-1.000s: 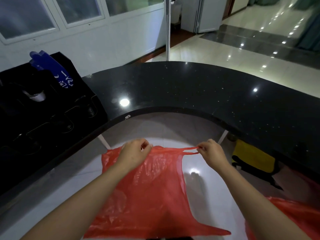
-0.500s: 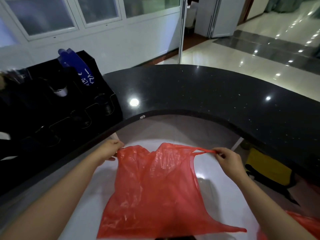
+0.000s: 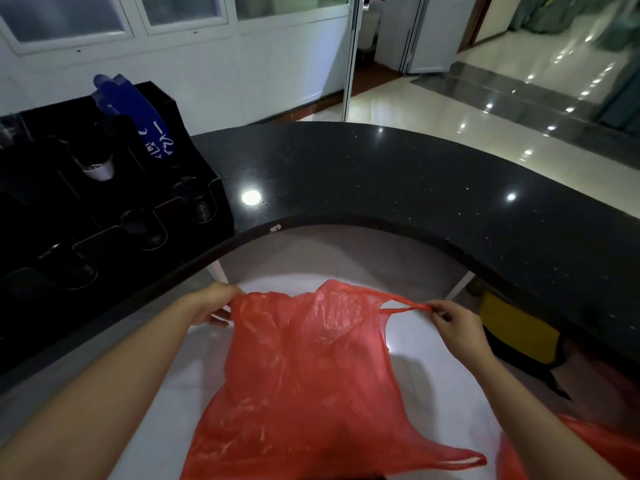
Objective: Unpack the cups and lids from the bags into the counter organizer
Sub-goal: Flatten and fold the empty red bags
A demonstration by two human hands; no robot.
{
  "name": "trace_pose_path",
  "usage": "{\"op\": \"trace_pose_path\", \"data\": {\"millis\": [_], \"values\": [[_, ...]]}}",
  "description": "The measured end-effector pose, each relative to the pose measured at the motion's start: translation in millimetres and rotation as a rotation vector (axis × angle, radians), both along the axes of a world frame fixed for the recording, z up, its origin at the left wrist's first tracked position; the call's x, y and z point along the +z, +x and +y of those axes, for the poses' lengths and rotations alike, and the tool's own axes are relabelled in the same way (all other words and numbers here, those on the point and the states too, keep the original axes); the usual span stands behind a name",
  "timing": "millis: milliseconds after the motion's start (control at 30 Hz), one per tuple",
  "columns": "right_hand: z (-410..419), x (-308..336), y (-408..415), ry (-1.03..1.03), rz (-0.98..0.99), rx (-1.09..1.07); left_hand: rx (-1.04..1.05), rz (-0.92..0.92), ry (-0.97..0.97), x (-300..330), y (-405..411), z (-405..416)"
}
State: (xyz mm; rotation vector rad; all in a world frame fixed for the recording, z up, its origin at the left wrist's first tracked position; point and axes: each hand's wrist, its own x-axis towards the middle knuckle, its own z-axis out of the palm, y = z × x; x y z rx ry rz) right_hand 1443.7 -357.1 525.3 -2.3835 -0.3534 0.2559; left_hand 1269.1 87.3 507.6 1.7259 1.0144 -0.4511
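The only writing in view is white script on a blue sleeve [image 3: 138,116] standing in the black counter organizer [image 3: 104,209] at the left (the characters are too small to read); the organizer sits on the black curved counter [image 3: 398,188], close to its inner edge. Below that edge a red plastic bag [image 3: 311,368] hangs over pale floor; the left hand [image 3: 211,303] grips its left top corner with curled fingers; the right hand [image 3: 457,323] pinches a stretched handle loop. A second red bag [image 3: 609,448] lies at lower right, a yellow and black object [image 3: 519,334] under the counter's overhang.
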Motion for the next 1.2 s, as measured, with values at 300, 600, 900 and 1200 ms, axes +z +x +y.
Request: {"op": "trace_pose_path", "data": {"millis": [300,600,900,1200], "values": [[-20,-13,12,0.035,0.043,-0.030,-0.234,-0.159,0.125,-13,-27,16],[-24,-36,33,0.473,0.507,-0.478,-0.068,-0.347,0.259,-7,-65,14],[-38,-48,41,0.413,0.326,-0.596,-0.103,-0.211,0.574,-13,-83,14],[-49,-48,45,0.700,0.416,-0.667,0.201,-0.373,0.250,-31,-73,6]]}}
